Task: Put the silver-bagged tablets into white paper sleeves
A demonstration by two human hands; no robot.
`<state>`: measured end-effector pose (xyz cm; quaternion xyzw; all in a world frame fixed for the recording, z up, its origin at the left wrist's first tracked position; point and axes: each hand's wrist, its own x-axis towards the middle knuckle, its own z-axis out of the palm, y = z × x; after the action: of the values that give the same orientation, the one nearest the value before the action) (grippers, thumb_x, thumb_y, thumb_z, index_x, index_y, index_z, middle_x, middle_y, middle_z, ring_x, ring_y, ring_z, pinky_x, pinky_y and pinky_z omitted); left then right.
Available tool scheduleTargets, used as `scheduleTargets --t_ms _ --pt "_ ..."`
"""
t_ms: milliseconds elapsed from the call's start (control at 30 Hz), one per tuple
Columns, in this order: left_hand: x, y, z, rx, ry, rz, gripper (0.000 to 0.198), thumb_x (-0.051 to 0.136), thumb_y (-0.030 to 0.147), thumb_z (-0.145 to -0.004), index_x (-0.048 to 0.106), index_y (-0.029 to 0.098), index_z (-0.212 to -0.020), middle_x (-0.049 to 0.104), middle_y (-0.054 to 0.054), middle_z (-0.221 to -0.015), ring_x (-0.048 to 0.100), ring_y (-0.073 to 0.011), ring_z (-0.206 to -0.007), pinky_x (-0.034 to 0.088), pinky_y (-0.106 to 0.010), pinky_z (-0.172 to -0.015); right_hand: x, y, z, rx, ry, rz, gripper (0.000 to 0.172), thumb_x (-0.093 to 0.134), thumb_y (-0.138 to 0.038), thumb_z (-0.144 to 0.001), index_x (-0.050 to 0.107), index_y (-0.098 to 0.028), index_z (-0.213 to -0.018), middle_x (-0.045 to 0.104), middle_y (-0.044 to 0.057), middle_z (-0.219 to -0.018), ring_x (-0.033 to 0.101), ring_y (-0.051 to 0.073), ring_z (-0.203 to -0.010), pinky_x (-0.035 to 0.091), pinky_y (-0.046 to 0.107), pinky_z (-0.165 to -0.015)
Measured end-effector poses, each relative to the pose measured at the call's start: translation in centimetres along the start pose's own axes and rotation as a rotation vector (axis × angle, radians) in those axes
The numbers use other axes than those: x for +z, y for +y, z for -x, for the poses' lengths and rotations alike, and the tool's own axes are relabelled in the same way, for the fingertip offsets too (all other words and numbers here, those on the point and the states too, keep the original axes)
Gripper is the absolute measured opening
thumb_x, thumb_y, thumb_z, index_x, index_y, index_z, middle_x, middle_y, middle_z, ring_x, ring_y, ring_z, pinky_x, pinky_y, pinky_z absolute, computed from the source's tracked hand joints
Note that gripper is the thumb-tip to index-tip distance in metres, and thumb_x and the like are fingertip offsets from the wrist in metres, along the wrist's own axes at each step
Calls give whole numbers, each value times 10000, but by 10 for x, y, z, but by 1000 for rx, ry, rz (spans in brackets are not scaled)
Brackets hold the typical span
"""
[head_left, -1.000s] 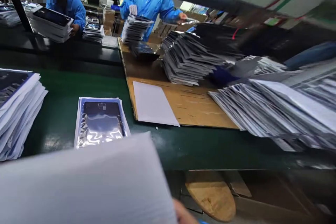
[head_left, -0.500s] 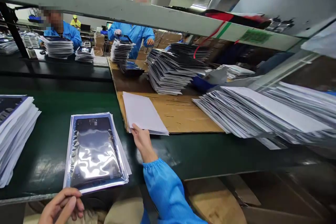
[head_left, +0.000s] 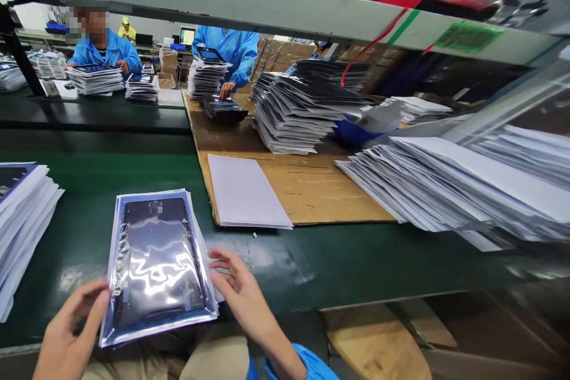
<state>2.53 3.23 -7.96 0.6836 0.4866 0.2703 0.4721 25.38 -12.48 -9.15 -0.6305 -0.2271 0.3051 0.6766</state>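
A dark, tablet-like panel in glossy clear film point(head_left: 158, 261) lies on a few white sheets, its near edge past the front of the green table. My left hand point(head_left: 73, 326) has thumb and fingertips closed at the panel's left edge. Beside the right edge, my right hand point(head_left: 243, 288) is open, its fingers loosely bent and apart, close to the white sheets under the panel. Up and to the right of it, a blank white sheet point(head_left: 249, 193) lies on the cardboard point(head_left: 320, 181).
A stack of similar packets point(head_left: 27, 231) stands at the left edge. Several white envelope-like piles point(head_left: 445, 187) lean at the right, and a tall stack point(head_left: 298, 113) stands behind the cardboard. A metal shelf beam point(head_left: 267, 9) crosses overhead. Co-workers in blue work opposite.
My right hand has let go of the white sheet and come back to the panel's right side. My left hand has moved up to the left edge, and the panel has shifted slightly towards me.
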Motion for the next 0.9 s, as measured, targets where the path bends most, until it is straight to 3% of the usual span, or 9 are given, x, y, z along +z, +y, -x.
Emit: scheduleTargets --t_ms 100,233,400,567,633,733,900 --pt "10 4 -31 46 41 -110 553 634 612 -624 609 203 -995 667 -98 -998 639 -266 -894 530 -358 -743 8 11 -7 -20 -47 173 318 641 -310 -746 609 -195 -1041 648 47 -918 594 175 -790 489 322 -737" --pt "13 2 -53 62 -64 -139 492 589 638 -640 587 187 -836 656 -66 -791 635 -234 -732 514 -326 -630 14 18 -24 5 -42 178 254 611 -321 -743 614 -178 -953 580 -7 -723 543 146 -652 451 291 -647" --pt "15 -2 -52 99 -90 -205 440 525 646 -697 549 210 -750 596 -4 -666 595 -196 -631 466 -285 -555 18 25 -30 19 -41 155 247 618 -344 -728 575 -179 -906 508 -31 -684 480 131 -598 408 280 -607" --pt "19 -5 -51 193 38 -228 388 541 592 -724 583 209 -777 617 -45 -820 596 -227 -801 467 -358 -777 20 23 -33 48 -70 113 253 662 -395 -683 545 -181 -751 478 -38 -634 441 126 -580 367 271 -584" --pt "18 1 -48 200 53 -188 370 549 575 -731 585 210 -781 616 -41 -817 590 -218 -785 461 -350 -768 21 17 -35 60 -85 97 279 662 -429 -685 543 -178 -704 471 -40 -615 429 120 -574 349 260 -574" --pt "18 18 -41 127 -19 -30 393 583 588 -706 546 211 -809 595 1 -699 571 -174 -653 461 -294 -633 21 7 -35 94 -139 60 333 648 -487 -699 538 -176 -650 467 -46 -559 426 112 -546 322 244 -534" --pt "21 42 -30 -174 -151 337 561 707 585 -597 439 236 -946 599 63 -601 567 -143 -489 432 -244 -478 24 -5 -24 186 -241 -91 401 675 -500 -693 502 -207 -906 560 -65 -578 469 104 -496 356 217 -482"
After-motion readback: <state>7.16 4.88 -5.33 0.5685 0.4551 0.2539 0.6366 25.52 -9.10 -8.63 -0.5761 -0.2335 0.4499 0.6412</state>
